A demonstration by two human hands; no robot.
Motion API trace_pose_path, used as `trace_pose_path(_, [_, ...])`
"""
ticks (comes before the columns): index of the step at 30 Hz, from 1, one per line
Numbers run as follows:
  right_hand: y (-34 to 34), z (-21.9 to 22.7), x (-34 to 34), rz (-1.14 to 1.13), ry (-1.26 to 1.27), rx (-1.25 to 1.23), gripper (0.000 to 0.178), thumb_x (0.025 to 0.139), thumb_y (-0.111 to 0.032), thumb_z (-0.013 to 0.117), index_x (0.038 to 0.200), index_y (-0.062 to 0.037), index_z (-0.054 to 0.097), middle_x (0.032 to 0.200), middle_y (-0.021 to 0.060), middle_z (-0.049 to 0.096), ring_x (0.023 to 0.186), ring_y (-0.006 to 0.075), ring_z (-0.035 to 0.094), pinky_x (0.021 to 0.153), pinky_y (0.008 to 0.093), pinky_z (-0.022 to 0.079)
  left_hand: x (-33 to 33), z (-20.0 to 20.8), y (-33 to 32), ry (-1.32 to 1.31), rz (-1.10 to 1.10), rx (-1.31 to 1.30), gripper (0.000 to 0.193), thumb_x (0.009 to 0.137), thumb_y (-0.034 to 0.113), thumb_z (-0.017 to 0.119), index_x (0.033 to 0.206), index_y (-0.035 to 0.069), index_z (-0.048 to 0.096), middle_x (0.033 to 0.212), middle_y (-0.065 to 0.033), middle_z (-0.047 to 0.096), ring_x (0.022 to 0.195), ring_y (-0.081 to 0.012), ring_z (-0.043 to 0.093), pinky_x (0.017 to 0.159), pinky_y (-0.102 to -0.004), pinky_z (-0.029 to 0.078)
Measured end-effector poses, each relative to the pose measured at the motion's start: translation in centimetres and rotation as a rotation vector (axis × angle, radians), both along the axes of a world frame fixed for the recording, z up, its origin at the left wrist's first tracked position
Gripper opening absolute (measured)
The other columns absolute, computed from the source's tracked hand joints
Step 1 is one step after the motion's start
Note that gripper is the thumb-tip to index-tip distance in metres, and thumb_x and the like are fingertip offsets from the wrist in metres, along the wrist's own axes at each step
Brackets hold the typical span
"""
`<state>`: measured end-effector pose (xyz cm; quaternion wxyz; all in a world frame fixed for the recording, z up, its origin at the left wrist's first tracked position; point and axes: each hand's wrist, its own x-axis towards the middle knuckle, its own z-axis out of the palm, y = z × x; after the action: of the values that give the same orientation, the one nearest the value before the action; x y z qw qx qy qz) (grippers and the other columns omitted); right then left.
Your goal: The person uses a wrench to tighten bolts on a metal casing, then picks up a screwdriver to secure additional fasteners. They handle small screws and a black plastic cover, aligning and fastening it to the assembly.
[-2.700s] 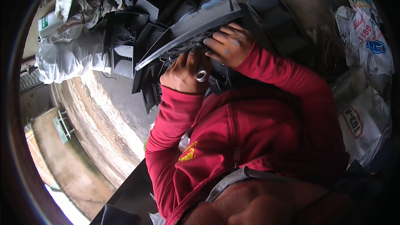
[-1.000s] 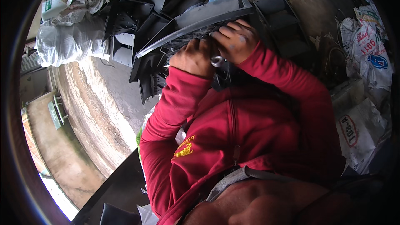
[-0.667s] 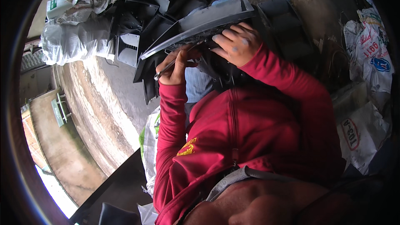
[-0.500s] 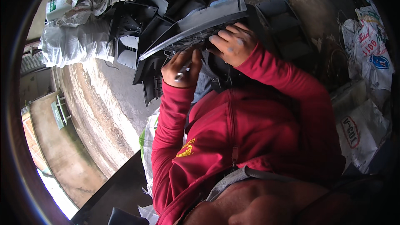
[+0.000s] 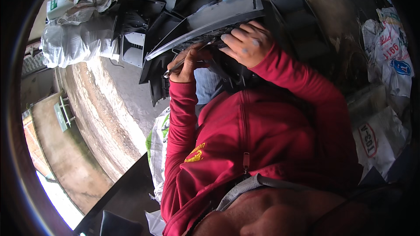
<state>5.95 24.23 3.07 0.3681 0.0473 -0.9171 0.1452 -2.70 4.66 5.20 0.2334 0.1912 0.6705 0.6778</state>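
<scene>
My left hand (image 5: 187, 66) is closed round a metal wrench (image 5: 177, 65). Its ring end sticks out past the hand on the left, while the other end points in under a long grey-black panel (image 5: 214, 16). That panel lies tilted across the space before me, its pale edge slanting up to the right. Against its near underside rests my right hand (image 5: 248, 43), fingers bent and pressed together; what they pinch is hidden in the dark beneath. Grey smudges mark the knuckles. Black framework shows below and between the hands.
Beyond the panel is a heap of black metal parts (image 5: 142, 11). White plastic sacks (image 5: 81, 43) stand at the left, printed sacks (image 5: 389, 48) at the right. A dark flat surface (image 5: 127, 183) lies at the lower left, near a strip of bare ground (image 5: 105, 118).
My left hand has turned and shifted slightly left, swinging the wrench's ring end outward and down to the left. My right hand has barely moved, still at the panel's underside.
</scene>
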Motion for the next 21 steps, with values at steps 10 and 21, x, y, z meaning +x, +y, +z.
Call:
trace_pose_path(10, [-0.3, -0.1, -0.2, -0.003, -0.012, 0.005, 0.018, 0.07, -0.023, 0.073, 0.08, -0.0146, 0.06, 0.075, 0.0003, 0.058, 0.076, 0.0197, 0.061, 0.075, 0.0345, 0.047, 1.4, 3.0, 2.1, 0.998, -0.026, -0.462, 0.015, 0.081, 0.011, 0.069, 0.095, 0.005, 0.067, 0.084, -0.0128, 0.068, 0.07, -0.0307, 0.068, 0.058, -0.0377, 0.054])
trace_pose_path(21, [0.1, -0.3, 0.4, 0.007, -0.042, 0.022, 0.03, 0.068, -0.027, 0.081, 0.091, -0.0126, 0.067, 0.078, 0.0003, 0.059, 0.074, 0.0203, 0.061, 0.074, 0.034, 0.05, -0.8, 0.6, 1.7, 1.209, -0.154, -0.306, 0.012, 0.089, 0.007, 0.062, 0.098, 0.002, 0.068, 0.077, -0.0102, 0.068, 0.065, -0.0228, 0.067, 0.058, -0.0296, 0.055])
